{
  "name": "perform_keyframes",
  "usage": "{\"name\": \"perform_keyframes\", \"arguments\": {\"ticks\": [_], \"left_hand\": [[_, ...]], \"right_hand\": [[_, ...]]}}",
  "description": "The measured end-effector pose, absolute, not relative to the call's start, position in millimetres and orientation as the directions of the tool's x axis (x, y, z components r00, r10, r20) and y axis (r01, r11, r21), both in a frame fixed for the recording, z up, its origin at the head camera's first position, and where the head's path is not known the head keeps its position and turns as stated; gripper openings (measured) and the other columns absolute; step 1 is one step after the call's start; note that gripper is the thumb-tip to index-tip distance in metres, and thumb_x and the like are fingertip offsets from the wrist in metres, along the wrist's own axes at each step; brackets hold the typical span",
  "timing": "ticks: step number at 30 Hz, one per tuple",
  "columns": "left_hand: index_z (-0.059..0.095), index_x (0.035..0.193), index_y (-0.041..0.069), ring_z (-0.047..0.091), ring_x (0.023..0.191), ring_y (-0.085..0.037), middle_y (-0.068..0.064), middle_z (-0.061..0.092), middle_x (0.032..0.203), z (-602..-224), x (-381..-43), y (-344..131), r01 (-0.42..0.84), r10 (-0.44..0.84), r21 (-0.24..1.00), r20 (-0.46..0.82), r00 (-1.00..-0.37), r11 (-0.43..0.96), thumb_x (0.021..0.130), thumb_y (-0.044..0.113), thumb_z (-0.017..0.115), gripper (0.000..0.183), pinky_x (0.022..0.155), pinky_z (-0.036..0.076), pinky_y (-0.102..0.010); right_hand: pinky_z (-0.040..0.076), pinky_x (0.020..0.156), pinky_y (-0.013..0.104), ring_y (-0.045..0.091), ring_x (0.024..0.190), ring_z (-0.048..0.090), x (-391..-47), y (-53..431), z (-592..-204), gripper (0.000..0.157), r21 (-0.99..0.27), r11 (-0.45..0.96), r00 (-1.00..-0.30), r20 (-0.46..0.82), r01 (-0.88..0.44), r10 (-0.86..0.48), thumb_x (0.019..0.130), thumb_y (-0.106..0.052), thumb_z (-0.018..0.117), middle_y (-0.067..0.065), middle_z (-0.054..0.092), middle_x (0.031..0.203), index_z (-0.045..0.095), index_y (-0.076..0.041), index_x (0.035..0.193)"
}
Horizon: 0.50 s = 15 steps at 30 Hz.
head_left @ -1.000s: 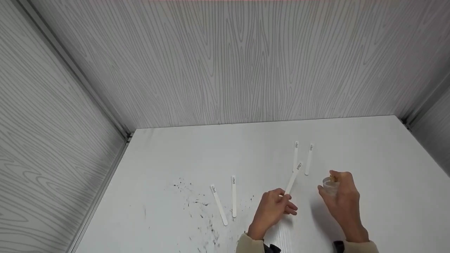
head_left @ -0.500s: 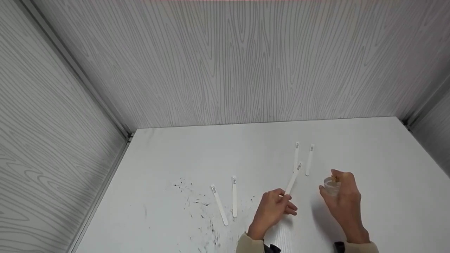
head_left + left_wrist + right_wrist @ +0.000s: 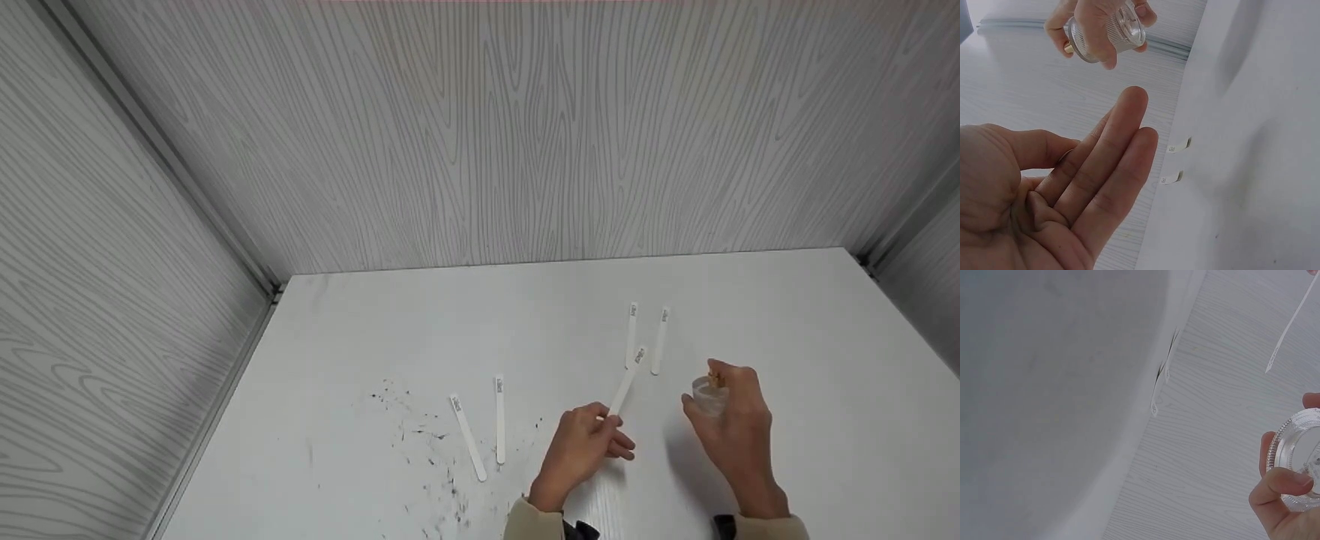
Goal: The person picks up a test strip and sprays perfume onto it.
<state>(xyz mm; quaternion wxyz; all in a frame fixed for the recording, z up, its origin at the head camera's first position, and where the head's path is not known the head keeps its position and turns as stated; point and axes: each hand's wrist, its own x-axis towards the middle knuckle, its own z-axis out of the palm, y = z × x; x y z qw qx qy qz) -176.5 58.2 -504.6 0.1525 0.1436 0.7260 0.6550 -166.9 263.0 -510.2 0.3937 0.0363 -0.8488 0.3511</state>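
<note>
My left hand (image 3: 581,446) pinches the lower end of a white paper test strip (image 3: 626,382) between thumb and index finger. The strip points up and to the right, its printed end far from me. To the right, my right hand (image 3: 735,427) grips a clear, ribbed glass perfume bottle (image 3: 706,401) with its thumb and fingers around it. In the left wrist view a fingertip lies at the bottle's gold nozzle (image 3: 1069,47). The right wrist view shows the bottle's round glass base (image 3: 1286,453), with the held strip (image 3: 1289,323) apart from it. Both hands are above the table.
Two similar strips lie behind the held one, a left one (image 3: 631,330) and a right one (image 3: 661,341). Two more, a slanted strip (image 3: 469,439) and a straighter strip (image 3: 500,424), lie left of my left hand. Dark marks (image 3: 452,480) speckle the white table (image 3: 337,337). A wood-grain panel (image 3: 525,135) stands behind.
The right hand and the perfume bottle have shifted very slightly to the right. The left hand keeps its hold on the strip in the same place.
</note>
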Motion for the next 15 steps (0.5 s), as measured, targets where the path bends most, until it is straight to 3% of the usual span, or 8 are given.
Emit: {"name": "perform_keyframes", "arguments": {"ticks": [10,13,15], "left_hand": [[0.065,0.103,-0.009,0.075,0.067,-0.025,-0.012,0.074,0.076,-503.4,-176.1,59.0,-0.006,0.394,0.994,-0.048,-0.918,0.109,0.104,0.002,0.054,0.016,0.066,0.061,-0.031],[0.065,0.103,-0.01,0.075,0.067,-0.025,-0.013,0.074,0.076,-503.1,-176.2,59.2,-0.006,0.392,0.994,-0.048,-0.919,0.107,0.103,0.002,0.054,0.016,0.067,0.061,-0.033],[0.065,0.103,-0.009,0.075,0.067,-0.026,-0.013,0.074,0.076,-502.6,-175.9,59.2,-0.012,0.39,0.995,-0.051,-0.919,0.102,0.103,0.002,0.054,0.015,0.067,0.062,-0.035]], "right_hand": [[0.03,0.083,0.007,0.035,0.093,0.061,-166.0,263.1,-510.2,0.054,-0.574,0.748,-0.688,0.69,-0.332,0.224,0.066,0.021,0.075,0.025,0.059,0.104,0.054,0.01,0.115],[0.048,0.085,0.027,0.038,0.093,0.062,-166.1,262.8,-510.1,0.054,-0.577,0.748,-0.696,0.683,-0.33,0.22,0.066,0.021,0.074,0.026,0.059,0.105,0.053,0.01,0.115],[0.052,0.08,0.044,0.041,0.094,0.062,-166.0,262.8,-510.4,0.054,-0.577,0.748,-0.701,0.679,-0.328,0.216,0.066,0.02,0.075,0.027,0.059,0.106,0.053,0.01,0.115]]}}
